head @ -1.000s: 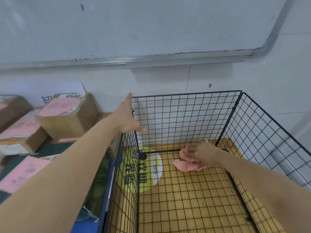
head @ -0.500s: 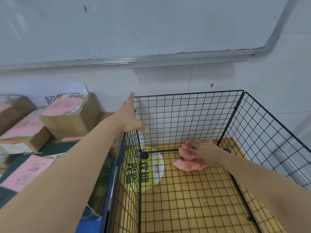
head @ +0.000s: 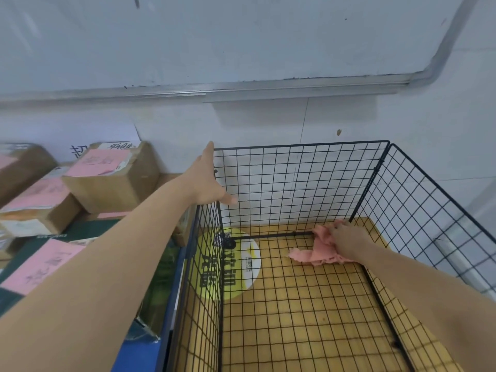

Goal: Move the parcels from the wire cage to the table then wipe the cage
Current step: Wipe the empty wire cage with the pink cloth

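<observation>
The black wire cage (head: pixel 295 167) stands open-topped against the wall with no parcels inside. My left hand (head: pixel 208 181) rests on its far left corner post, fingers spread along the wire. My right hand (head: pixel 346 238) presses a crumpled pink cloth (head: pixel 318 251) onto the cage floor near the far right corner. Brown cardboard parcels (head: pixel 112 178) with pink labels lie stacked on the table (head: pixel 139 350) left of the cage.
A round yellow-green sticker (head: pixel 230 264) shows on the wooden floor under the wire grid. A whiteboard (head: pixel 214 36) hangs on the wall above. A dark green parcel (head: pixel 80 232) with a pink label lies at the near left.
My right hand and the pink cloth have slid a little to the right, toward the far right corner. My left hand stays on the corner post.
</observation>
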`<state>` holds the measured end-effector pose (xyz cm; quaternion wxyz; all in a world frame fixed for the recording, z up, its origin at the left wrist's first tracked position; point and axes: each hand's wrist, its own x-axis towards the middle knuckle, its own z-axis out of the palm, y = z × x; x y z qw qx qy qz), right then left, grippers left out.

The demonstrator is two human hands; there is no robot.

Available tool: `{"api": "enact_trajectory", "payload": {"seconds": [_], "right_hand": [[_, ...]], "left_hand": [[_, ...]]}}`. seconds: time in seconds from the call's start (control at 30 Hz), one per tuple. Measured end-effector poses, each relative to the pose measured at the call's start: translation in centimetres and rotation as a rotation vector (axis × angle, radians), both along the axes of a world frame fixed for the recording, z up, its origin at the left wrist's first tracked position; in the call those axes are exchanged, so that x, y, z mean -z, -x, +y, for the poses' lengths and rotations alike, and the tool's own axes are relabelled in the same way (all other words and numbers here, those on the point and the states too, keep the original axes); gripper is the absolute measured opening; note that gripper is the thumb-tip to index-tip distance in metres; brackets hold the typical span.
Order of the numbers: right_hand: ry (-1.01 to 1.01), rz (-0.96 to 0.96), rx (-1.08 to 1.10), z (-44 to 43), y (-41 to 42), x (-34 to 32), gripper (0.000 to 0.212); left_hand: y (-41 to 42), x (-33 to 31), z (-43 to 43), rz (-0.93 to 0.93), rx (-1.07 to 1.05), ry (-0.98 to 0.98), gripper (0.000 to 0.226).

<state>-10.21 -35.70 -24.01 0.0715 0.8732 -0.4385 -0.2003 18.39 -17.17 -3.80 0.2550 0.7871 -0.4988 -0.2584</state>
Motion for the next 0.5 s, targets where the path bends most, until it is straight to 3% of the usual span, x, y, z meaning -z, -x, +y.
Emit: {"api": "enact_trajectory", "payload": {"seconds": [0.13,0.23,0.33,0.5], "right_hand": [[0.007,-0.153,-0.204,1.4,-1.0,-0.1,0.042],[-0.029,-0.381,-0.338,3.3,-2.2,-0.2,0.039],[-0.146,-0.425,-0.456,5.4,-4.2,0.4,0.057],[-0.322,-0.224,-0.341,7.4,-4.5,0.1,0.087]], "left_hand": [[0.2,0.0,0.0,-0.004,-0.006,-0.003,0.127],[0.1,0.0,-0.1,-0.016,-0.007,-0.008,0.128],[0.0,0.1,-0.1,-0.012,-0.012,-0.009,0.129],[0.2,-0.1,0.1,-0.015,-0.008,-0.005,0.127]]}}
